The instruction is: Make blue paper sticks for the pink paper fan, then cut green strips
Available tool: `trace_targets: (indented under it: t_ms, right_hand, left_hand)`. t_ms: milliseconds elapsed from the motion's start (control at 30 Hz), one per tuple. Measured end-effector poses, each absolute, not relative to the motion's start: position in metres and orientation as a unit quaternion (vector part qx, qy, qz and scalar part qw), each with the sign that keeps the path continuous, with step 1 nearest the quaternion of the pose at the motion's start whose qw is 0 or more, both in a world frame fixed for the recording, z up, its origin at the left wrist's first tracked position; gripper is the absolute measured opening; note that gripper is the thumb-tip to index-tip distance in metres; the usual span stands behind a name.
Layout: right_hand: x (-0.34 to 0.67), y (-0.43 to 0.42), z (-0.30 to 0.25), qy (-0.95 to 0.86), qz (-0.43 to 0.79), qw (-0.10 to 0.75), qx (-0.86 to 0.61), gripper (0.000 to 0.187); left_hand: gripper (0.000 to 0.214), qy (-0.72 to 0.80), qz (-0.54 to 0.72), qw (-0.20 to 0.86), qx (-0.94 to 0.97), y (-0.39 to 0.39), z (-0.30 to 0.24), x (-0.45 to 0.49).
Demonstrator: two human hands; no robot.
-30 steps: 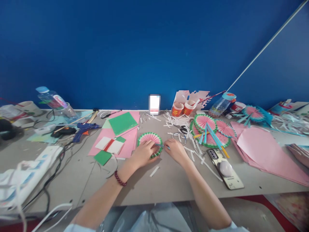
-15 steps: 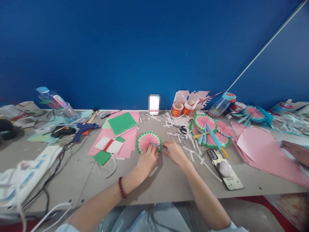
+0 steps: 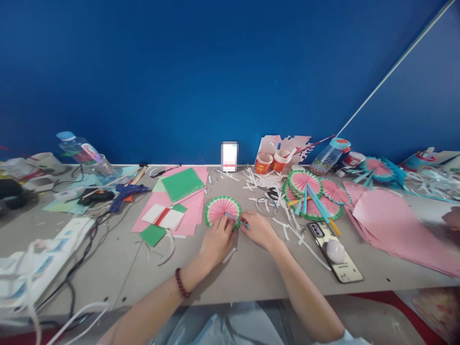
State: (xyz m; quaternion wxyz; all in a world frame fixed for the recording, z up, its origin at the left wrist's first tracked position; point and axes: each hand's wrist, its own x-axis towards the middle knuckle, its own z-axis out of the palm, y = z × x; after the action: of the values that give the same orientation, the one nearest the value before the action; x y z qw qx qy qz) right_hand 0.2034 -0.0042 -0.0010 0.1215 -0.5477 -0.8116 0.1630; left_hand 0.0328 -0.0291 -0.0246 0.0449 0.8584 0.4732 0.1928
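Note:
A round pleated paper fan (image 3: 220, 207), pink with a white and green rim, lies on the table in front of me. My left hand (image 3: 218, 235) has its fingertips closed on the fan's lower middle, partly covering it. From the centre, a thin blue strip (image 3: 232, 217) runs right across the pleats. At the strip's outer end, by the fan's right rim, my right hand (image 3: 258, 230) pinches it between thumb and fingers. The fingers partly hide the strip's end.
Green sheets (image 3: 183, 184) and pink paper lie left, near a blue glue gun (image 3: 125, 194) and power strip (image 3: 53, 251). Rightward are scissors (image 3: 273, 193), finished fans (image 3: 305, 183), a phone (image 3: 336, 254) and pink sheets (image 3: 391, 225). A co-worker's blurred hand (image 3: 452, 218) shows at the right edge.
My right hand has shifted slightly left, closer to the fan's rim. My left hand still rests on the fan. The co-worker's hand has moved right, mostly out of view.

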Motion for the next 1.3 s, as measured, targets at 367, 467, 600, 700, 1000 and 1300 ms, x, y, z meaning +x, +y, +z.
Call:
trace_targets:
  t_ms: [367,467,600,700,1000,1300]
  right_hand:
    - [0.202,-0.002,-0.007,-0.825,0.118,0.101,-0.543,0.018]
    - [0.204,0.000,-0.006,-0.825,0.103,0.110,-0.545,0.019]
    - [0.205,-0.001,-0.003,-0.815,0.079,0.143,-0.556,0.022]
    - [0.204,-0.003,-0.003,-0.818,0.073,0.152,-0.550,0.019]
    - [0.199,-0.003,-0.003,-0.829,0.103,0.111,-0.538,0.019]
    - [0.190,-0.002,-0.013,-0.833,0.126,0.155,-0.516,0.018]
  left_hand:
    - [0.023,0.476,0.286,0.091,0.827,0.005,-0.022,0.002]
    - [0.022,0.465,0.286,0.111,0.830,0.009,-0.022,-0.001]
    - [0.024,0.475,0.285,0.113,0.825,0.010,-0.020,-0.001]
    - [0.024,0.487,0.280,0.108,0.820,0.009,-0.020,-0.001]
    - [0.024,0.496,0.277,0.089,0.818,0.006,-0.021,0.000]
    - [0.029,0.483,0.275,0.089,0.827,0.007,-0.025,0.001]
